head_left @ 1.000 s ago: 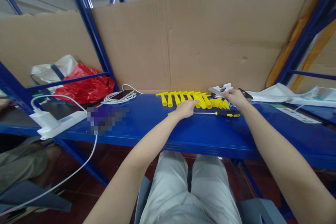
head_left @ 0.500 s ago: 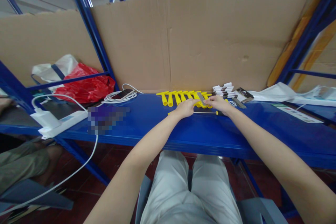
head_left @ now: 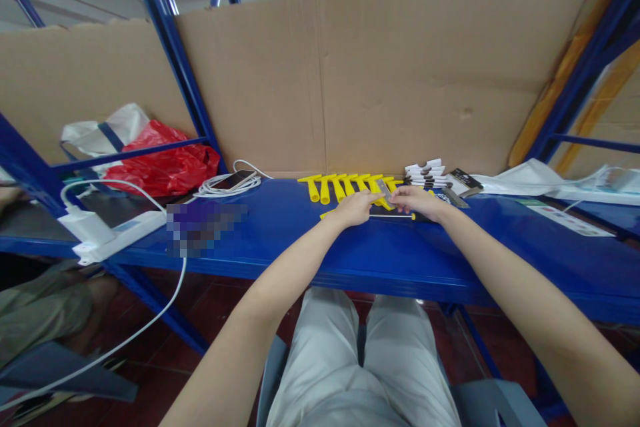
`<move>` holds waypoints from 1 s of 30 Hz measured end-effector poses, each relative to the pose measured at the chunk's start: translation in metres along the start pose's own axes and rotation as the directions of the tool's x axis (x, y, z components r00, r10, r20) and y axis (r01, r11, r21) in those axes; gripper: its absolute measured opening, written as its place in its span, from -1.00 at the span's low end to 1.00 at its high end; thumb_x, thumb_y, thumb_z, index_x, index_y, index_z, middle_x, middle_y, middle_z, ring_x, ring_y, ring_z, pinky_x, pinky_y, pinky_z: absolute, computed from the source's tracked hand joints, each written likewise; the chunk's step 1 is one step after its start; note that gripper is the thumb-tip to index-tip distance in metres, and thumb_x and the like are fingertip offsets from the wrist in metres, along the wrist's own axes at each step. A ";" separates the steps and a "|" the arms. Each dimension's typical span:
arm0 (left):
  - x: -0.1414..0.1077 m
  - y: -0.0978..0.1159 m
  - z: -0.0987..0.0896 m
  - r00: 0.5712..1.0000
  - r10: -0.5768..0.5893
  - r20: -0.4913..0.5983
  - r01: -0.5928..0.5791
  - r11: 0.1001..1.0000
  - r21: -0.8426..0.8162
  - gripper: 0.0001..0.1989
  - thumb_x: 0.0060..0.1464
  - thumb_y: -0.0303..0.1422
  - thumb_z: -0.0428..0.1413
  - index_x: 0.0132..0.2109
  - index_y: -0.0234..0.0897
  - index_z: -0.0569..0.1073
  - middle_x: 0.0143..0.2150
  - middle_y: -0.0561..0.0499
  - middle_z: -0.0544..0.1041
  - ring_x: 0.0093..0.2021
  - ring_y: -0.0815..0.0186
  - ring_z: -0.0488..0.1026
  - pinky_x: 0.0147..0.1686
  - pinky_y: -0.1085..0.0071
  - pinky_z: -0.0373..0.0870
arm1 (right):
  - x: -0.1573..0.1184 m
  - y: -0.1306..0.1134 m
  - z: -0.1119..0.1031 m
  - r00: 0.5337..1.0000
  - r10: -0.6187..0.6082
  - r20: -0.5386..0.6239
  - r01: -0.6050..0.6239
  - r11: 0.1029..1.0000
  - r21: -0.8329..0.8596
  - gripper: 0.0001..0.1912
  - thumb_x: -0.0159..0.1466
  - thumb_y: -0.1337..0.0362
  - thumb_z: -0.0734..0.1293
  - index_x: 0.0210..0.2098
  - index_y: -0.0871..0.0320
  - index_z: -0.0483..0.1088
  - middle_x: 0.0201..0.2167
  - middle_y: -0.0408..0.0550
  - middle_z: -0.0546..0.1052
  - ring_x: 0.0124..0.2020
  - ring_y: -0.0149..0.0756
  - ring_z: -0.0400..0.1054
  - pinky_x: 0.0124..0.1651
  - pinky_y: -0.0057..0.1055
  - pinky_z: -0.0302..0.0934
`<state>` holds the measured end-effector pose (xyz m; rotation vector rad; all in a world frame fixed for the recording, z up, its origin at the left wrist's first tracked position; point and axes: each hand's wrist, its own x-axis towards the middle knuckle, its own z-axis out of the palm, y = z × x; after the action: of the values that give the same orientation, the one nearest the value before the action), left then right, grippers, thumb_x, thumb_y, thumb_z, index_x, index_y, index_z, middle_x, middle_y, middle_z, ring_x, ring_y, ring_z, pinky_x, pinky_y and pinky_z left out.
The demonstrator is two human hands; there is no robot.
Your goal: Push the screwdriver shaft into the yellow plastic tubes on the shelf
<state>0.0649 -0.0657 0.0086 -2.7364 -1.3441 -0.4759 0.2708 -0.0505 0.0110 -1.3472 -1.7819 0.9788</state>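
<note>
Several yellow T-shaped pieces (head_left: 325, 189) lie in a row on the blue tabletop (head_left: 280, 223). At the row's right end, my left hand (head_left: 357, 208) is closed on a yellow piece with a flat grey plate (head_left: 385, 188) on it. My right hand (head_left: 417, 201) pinches the plate's right side. A thin rod with a yellow end (head_left: 413, 217) lies just below both hands, over a dark flat object. Behind my right hand are stacked white-and-black packets (head_left: 425, 172) and a black card (head_left: 464, 181).
On the left are a power strip (head_left: 123, 237), a coiled white cable (head_left: 213, 188) with a phone, a blurred patch and a red bag (head_left: 167, 159). Cardboard (head_left: 425, 73) stands behind. A printed sheet (head_left: 567, 217) lies right. Another person's leg shows at lower left.
My right hand has shifted very slightly, and the grey plate between my hands has tilted a little. The other things look unmoved.
</note>
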 end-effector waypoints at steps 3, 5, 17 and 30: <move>-0.001 0.001 -0.002 1.000 0.022 0.010 -0.022 0.999 0.027 -0.46 0.31 -0.53 -0.08 0.37 -0.13 0.34 0.21 -0.11 0.49 0.20 0.18 0.45 0.14 0.29 0.41 | 0.000 0.000 0.001 1.000 0.024 -0.002 -0.024 0.998 0.059 -0.79 0.13 0.21 0.46 -0.45 0.16 0.38 -0.59 -0.16 0.38 -0.53 -0.43 0.25 -0.48 -0.48 0.08; -0.001 0.001 -0.001 0.999 0.031 0.016 -0.032 0.999 0.043 -0.45 0.32 -0.52 -0.09 0.38 -0.09 0.33 0.17 -0.11 0.50 0.17 0.17 0.47 0.11 0.28 0.43 | 0.000 0.000 0.002 0.999 0.035 0.010 -0.036 0.995 0.089 -0.77 0.14 0.18 0.46 -0.46 0.17 0.38 -0.58 -0.15 0.39 -0.54 -0.43 0.24 -0.49 -0.48 0.07; -0.002 0.003 -0.003 0.997 0.069 0.027 -0.071 0.994 0.082 -0.44 0.34 -0.49 -0.08 0.42 -0.04 0.25 0.19 -0.09 0.47 0.20 0.18 0.44 0.11 0.30 0.41 | -0.001 0.005 -0.007 0.987 -0.080 0.137 0.076 0.997 0.032 -0.56 0.07 -0.08 0.49 -0.48 0.13 0.33 -0.57 -0.16 0.37 -0.51 -0.41 0.25 -0.44 -0.44 0.11; -0.004 0.006 -0.004 0.996 0.080 0.048 -0.082 0.995 0.051 -0.45 0.37 -0.44 -0.09 0.45 -0.14 0.19 0.25 -0.13 0.45 0.23 0.19 0.41 0.15 0.31 0.38 | -0.005 0.004 -0.009 0.985 -0.059 0.161 0.066 0.997 -0.034 -0.46 0.07 -0.25 0.42 -0.48 0.11 0.27 -0.56 -0.14 0.37 -0.45 -0.35 0.29 -0.37 -0.41 0.14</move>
<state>0.0663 -0.0731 0.0122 -2.7621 -1.2305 -0.3686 0.2815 -0.0534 0.0115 -1.2581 -1.9602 1.0485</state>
